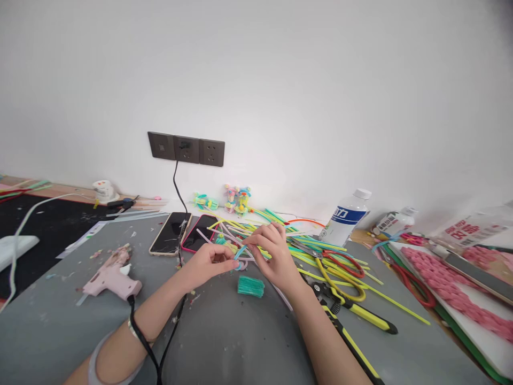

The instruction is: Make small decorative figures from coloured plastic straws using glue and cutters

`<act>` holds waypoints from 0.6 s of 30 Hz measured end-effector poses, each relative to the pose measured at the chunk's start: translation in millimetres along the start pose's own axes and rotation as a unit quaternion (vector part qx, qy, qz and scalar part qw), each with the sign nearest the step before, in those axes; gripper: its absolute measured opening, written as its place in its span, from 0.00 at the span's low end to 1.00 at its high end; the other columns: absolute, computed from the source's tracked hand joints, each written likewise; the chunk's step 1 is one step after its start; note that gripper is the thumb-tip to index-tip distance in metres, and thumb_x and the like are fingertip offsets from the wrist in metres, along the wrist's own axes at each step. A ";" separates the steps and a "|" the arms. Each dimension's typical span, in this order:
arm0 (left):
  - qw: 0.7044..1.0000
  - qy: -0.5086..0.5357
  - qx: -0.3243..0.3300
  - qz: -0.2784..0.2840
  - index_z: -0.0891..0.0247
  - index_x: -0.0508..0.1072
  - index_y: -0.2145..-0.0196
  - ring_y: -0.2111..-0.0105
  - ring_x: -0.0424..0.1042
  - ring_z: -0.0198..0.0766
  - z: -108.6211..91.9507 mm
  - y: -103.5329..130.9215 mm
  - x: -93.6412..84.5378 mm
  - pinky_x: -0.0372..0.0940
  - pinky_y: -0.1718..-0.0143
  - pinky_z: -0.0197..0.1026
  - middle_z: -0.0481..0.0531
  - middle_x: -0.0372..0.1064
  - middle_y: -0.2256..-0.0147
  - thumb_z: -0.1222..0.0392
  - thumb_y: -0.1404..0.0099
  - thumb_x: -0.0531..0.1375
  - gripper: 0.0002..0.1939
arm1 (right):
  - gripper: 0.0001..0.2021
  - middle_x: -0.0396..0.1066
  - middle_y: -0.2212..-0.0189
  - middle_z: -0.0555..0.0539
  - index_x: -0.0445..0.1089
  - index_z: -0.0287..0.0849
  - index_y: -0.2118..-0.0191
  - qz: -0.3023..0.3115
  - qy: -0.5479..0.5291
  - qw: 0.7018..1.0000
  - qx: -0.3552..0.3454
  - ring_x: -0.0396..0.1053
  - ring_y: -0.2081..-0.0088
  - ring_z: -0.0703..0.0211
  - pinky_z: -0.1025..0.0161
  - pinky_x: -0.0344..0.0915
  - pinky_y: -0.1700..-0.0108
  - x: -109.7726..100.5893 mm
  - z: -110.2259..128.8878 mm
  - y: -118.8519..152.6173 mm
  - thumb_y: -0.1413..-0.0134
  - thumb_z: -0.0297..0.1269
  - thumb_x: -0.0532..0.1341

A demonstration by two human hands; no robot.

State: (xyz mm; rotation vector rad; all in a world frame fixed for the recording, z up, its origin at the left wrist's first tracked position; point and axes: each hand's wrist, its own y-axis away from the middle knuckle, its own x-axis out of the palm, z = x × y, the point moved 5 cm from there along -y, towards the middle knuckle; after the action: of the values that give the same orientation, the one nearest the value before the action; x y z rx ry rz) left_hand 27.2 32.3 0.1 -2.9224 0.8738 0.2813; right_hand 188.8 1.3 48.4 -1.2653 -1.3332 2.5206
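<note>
Over the grey table [232,342] my two hands meet at a short light-blue pipe cleaner [240,252]. My left hand [214,262] is closed in a pinch at its lower end. The fingers of my right hand [272,254] are closed at its upper end, partly hiding it. Small pale purple loops [241,264] show just beneath the fingers; whether they join the blue piece, I cannot tell. A teal bundle of short pipe cleaner lengths [250,286] lies below my hands. Long yellow-green pipe cleaners [385,291] spread out behind and right of my right hand.
Left lies a pink hot glue gun [112,275] with a black cord running under my left forearm. Two phones [170,234] lie behind it. Red-and-yellow-handled scissors [340,272], yellow-black pliers [344,310] and a bottle [347,216] are at right. Small fuzzy figures [237,199] stand by the wall.
</note>
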 end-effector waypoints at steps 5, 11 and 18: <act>0.997 0.070 -0.010 -0.036 0.64 0.70 0.73 0.79 0.52 0.29 -2.6 0.7 -4.5 0.48 0.78 0.34 0.42 0.55 0.78 0.45 0.41 0.64 0.18 | 0.08 0.69 0.71 0.50 0.70 0.46 0.62 -0.028 0.000 0.999 -0.016 0.66 0.66 0.59 0.53 0.54 0.47 -1.8 0.5 0.4 0.34 0.29 0.55; 0.979 0.153 -0.008 -0.136 0.65 0.71 0.72 0.80 0.46 0.26 3.1 -2.1 -14.9 0.43 0.79 0.33 0.40 0.52 0.79 0.43 0.47 0.68 0.21 | 0.09 0.72 0.72 0.50 0.70 0.46 0.64 -0.029 -0.006 1.000 0.006 0.67 0.68 0.59 0.56 0.55 0.53 2.0 0.0 -1.0 0.33 0.31 0.55; 0.963 0.192 0.016 -0.190 0.65 0.72 0.72 0.81 0.49 0.26 -1.1 0.1 -20.6 0.45 0.79 0.33 0.40 0.53 0.80 0.42 0.50 0.70 0.23 | 0.09 0.73 0.73 0.51 0.67 0.45 0.66 0.013 -0.084 0.994 0.066 0.65 0.74 0.61 0.58 0.57 0.57 22.8 3.5 3.5 0.33 0.33 0.54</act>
State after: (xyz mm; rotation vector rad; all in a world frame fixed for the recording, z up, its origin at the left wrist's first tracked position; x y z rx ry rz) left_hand 10.4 43.1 5.2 -3.0755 0.3182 -0.3334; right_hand 172.4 5.0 32.3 -1.0735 -1.1591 2.7352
